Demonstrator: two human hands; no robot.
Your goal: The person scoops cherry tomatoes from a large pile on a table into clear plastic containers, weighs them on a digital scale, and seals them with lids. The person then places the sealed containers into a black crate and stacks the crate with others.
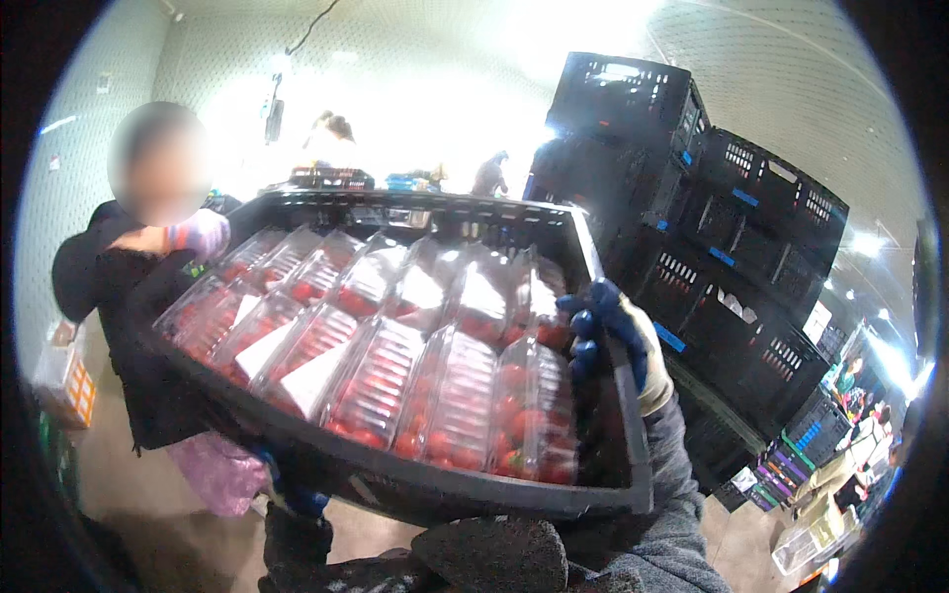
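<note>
A black plastic crate [415, 485] is held up before me, tilted, its left end farther off. Inside lie two rows of clear plastic clamshell packs [374, 363] with small red fruit; the exact kind is unclear. White paper slips [317, 385] show among some packs. My right hand [612, 333], in a blue-coated glove with a pale cuff, is closed around the crate's right end wall. At the lower left, my left hand [300, 500], in a blue glove, supports the crate's underside; its fingers are mostly hidden.
Stacked black crates [741, 289] with blue tags tower close on the right. A person in dark clothes [141, 356] stands at the crate's left end. Left lies a white-and-orange box [70, 378]; a clear plastic bin [812, 537] sits at lower right. Other people appear farther back.
</note>
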